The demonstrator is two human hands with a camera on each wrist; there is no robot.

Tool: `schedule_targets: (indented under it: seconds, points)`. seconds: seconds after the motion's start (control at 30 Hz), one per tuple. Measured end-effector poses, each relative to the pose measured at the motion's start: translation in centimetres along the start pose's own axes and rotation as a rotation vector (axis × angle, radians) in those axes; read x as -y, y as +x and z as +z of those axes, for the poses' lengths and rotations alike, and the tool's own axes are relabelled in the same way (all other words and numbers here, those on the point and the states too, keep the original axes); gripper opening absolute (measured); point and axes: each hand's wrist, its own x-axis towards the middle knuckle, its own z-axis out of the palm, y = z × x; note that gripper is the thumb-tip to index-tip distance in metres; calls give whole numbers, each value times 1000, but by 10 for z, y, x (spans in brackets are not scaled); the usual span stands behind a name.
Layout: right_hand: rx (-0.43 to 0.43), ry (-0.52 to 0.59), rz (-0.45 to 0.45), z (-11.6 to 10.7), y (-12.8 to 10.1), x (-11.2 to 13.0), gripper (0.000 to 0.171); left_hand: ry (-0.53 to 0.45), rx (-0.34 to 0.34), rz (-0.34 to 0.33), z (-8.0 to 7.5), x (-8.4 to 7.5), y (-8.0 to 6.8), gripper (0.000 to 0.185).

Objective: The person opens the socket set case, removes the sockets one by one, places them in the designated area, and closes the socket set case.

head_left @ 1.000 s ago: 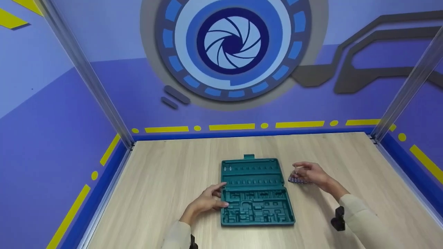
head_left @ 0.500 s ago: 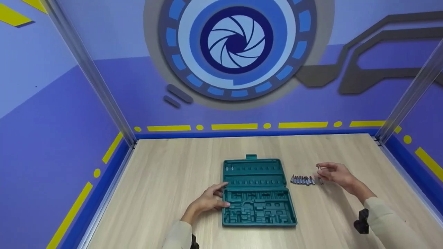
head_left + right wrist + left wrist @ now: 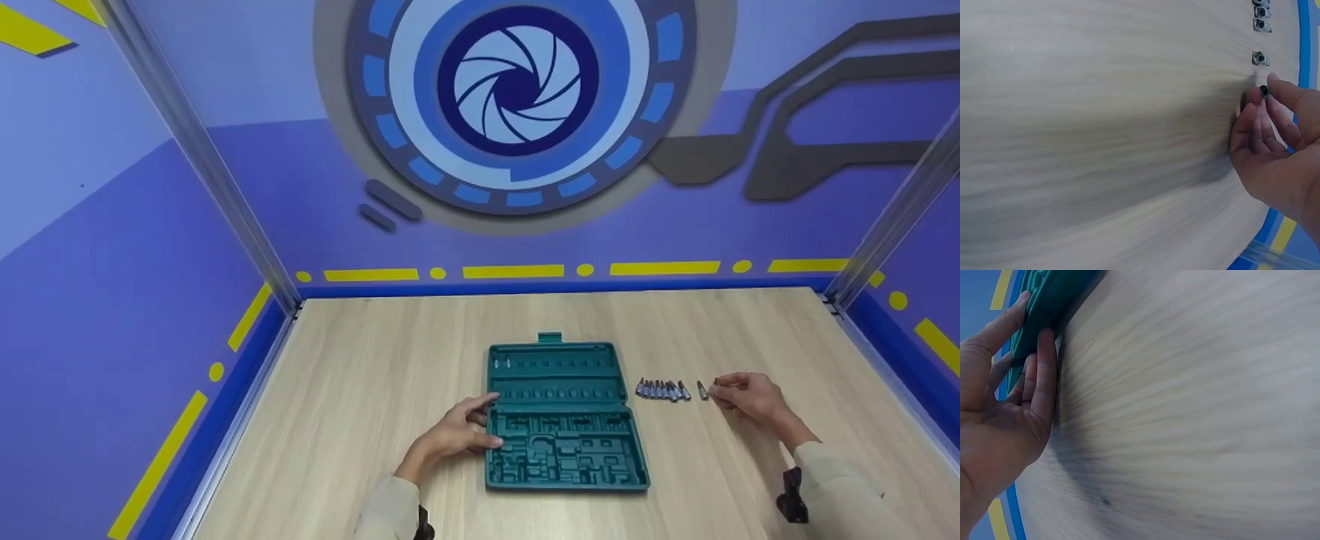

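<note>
The pale wood-grain table (image 3: 360, 420) fills the booth floor in front of me, walled by purple panels with yellow dashes. Near its middle lies the open teal plastic tool case (image 3: 562, 416), flat on the wood, its two moulded halves stacked away from me and its small latch tab pointing at the far wall. My left hand (image 3: 454, 435) rests at the case's left edge, fingers straight and relaxed, the fingertips (image 3: 1044, 343) pressing the teal rim while the thumb lies over its top.

To the right of the case, well apart from it, a short row of small grey metal driver bits (image 3: 662, 390) runs left to right across the table, each bit's long axis lying roughly toward and away from me. Just beyond the row's right end one bit (image 3: 703, 390) lies alone with a slight gap. My right hand (image 3: 746, 397) sits low on the wood beside that one, fingers curled, pinching another small dark bit (image 3: 1264, 90) between thumb and fingertips, its hollow end facing my wrist camera. Nothing lies between that hand and the row.
</note>
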Motion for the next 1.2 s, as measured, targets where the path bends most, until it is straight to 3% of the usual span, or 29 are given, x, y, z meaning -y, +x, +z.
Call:
schedule_targets:
  seconds: [0.33, 0.7, 1.0, 1.2]
  points:
    - [-60, -40, 60, 5, 1, 1, 43, 7, 27, 25, 0, -1, 1, 81]
    - [-72, -76, 44, 5, 1, 2, 35, 1, 24, 39, 0, 0, 1, 81]
    - [1, -93, -26, 6, -2, -1, 40, 35, 14, 51, -2, 1, -1, 81]
    - [14, -63, 3, 7, -4, 0, 37, 45, 12, 59, -2, 3, -1, 81]
